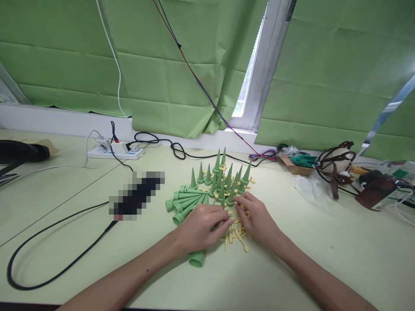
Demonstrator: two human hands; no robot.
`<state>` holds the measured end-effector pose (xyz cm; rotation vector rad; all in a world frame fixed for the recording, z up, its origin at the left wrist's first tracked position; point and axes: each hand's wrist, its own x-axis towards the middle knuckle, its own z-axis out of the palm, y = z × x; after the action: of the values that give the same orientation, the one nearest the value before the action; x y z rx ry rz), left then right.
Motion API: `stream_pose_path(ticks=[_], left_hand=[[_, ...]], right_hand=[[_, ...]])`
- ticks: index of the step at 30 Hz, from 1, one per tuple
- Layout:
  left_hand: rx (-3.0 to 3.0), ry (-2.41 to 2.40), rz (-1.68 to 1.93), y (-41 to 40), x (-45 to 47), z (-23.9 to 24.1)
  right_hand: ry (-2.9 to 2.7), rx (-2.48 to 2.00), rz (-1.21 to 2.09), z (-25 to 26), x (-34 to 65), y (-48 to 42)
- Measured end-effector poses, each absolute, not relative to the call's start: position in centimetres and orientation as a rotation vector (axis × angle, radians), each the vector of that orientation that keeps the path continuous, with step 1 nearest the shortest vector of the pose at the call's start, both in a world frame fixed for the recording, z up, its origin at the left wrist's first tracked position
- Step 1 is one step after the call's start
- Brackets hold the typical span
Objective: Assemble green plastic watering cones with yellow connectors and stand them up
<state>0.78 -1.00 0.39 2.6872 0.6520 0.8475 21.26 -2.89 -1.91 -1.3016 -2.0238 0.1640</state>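
My left hand (pixel 205 226) is closed in a pinch low over the pile, its thumb and fingertips together; what lies between them is hidden. To its right, my right hand (pixel 257 216) has curled fingers near the base of a standing green cone (pixel 231 199). What those fingertips hold, if anything, I cannot make out. Beneath and between the hands are small yellow plastic pieces (pixel 240 235). Long green cones (pixel 184 201) lie fanned out on the left, tips inward. Another green cone (pixel 196 259) pokes out below my left wrist. Several upright cones (pixel 218 177) stand behind, some with yellow pieces on them.
A blurred dark object (pixel 138 196) with a looping black cable lies left on the table (pixel 97 259). Farther back are a white power strip (pixel 115 151) and cables. At right sit a cardboard box (pixel 295 166), plastic wrap (pixel 311 188) and a dark red object (pixel 376 192).
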Motion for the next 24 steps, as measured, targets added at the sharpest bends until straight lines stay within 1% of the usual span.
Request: stream_pose_path(ticks=[3, 8, 13, 24], left_hand=[[2.809, 0.576, 0.724, -1.09, 0.73, 0.19], [2.832, 0.577, 0.739, -1.0, 0.65, 0.12], [2.861, 0.579, 0.659, -0.99, 0.63, 0.11], [2.873, 0.575, 0.633, -1.15, 0.64, 0.3]], right_hand=[[-2.107, -1.322, 0.162, -2.03, 21.18, -2.99], [-2.19, -1.374, 0.123, -2.07, 20.92, -3.08], [-2.238, -1.429, 0.1, -2.37, 20.58, -2.94], [-2.192, -1.445, 0.171, -2.19, 20.62, -3.11]])
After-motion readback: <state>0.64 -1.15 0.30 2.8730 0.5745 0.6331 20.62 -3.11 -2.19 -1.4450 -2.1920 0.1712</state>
